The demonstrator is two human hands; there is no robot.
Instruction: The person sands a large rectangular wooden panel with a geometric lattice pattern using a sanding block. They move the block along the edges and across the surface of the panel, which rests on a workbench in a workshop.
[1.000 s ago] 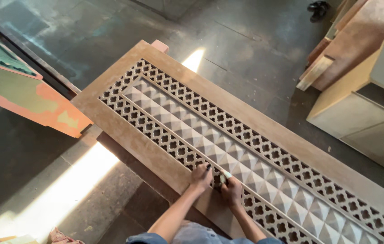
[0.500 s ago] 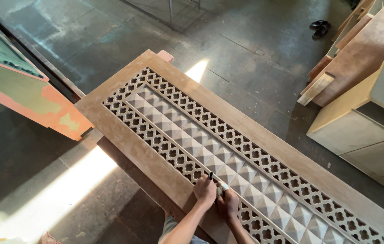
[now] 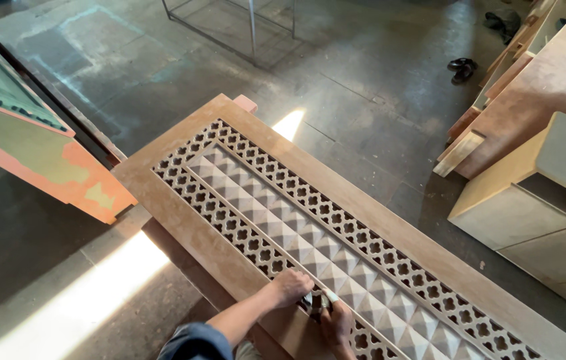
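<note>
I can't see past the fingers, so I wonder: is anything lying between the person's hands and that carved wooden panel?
Nothing visible. The left hand and right hand both rest directly on the carved panel, at its near lattice strip, with a small pale object at the right fingertips.

Bottom centre of the frame: two bare forearms, no watch or rings visible. Left hand [image 3: 291, 285] and right hand [image 3: 336, 322] ungloved. A dark blue-grey rolled sleeve [image 3: 196, 341] covers the left upper arm at the bottom edge. Right arm mostly cropped.
</note>
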